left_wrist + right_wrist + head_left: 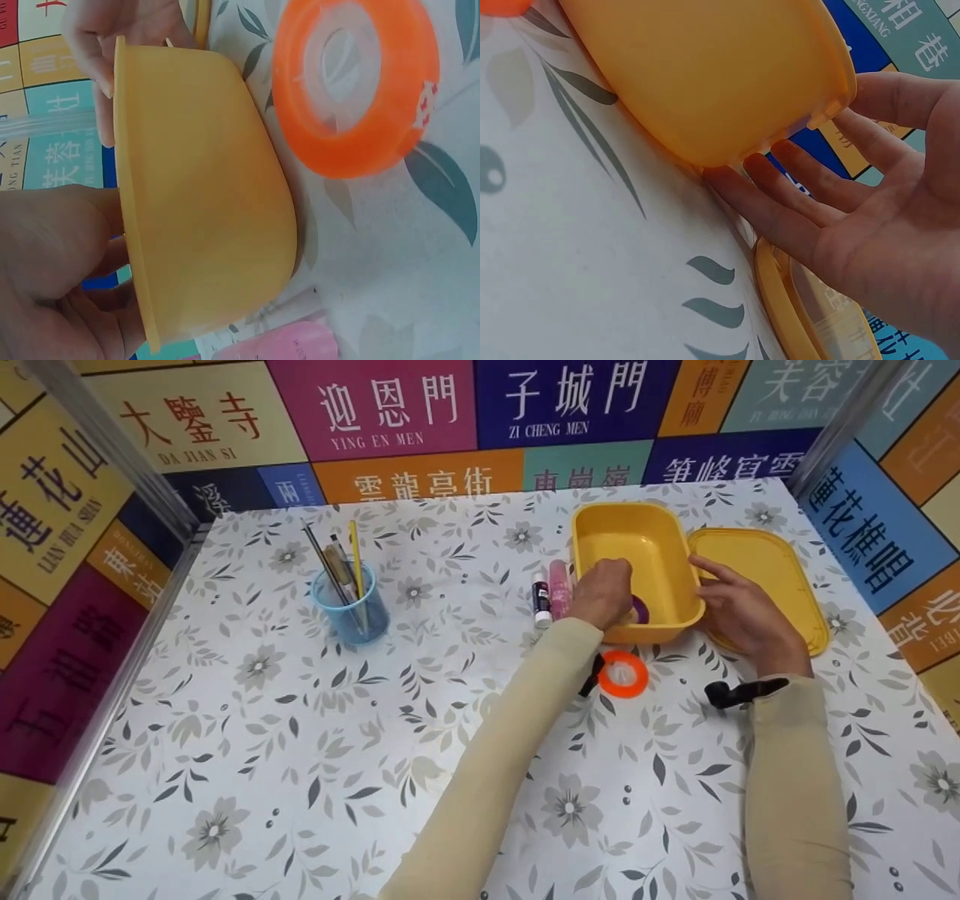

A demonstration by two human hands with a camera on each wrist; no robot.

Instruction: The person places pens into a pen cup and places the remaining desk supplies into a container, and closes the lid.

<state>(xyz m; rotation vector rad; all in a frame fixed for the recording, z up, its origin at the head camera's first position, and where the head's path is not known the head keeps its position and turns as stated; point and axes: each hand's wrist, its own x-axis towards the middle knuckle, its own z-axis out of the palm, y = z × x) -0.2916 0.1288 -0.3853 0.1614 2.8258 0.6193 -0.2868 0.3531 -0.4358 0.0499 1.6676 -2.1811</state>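
Observation:
A yellow plastic box (660, 562) stands open-topped at the right of the table. My left hand (604, 589) reaches over its near left side, fingers curled at a purple-rimmed tape roll (640, 610) inside. In the left wrist view the box wall (202, 187) hides the fingertips of the left hand (60, 262). My right hand (750, 611) touches the box's right side from outside, its fingers (780, 202) extended and spread against the wall and rim. An orange tape roll (624, 674) lies on the table just in front of the box.
A yellow lid (795, 585) lies flat to the right of the box. Left of the box are a pink tube (559, 589) and a dark-labelled glue stick (541, 600). Farther left stands a blue cup (352, 611) with brushes and a yellow pencil.

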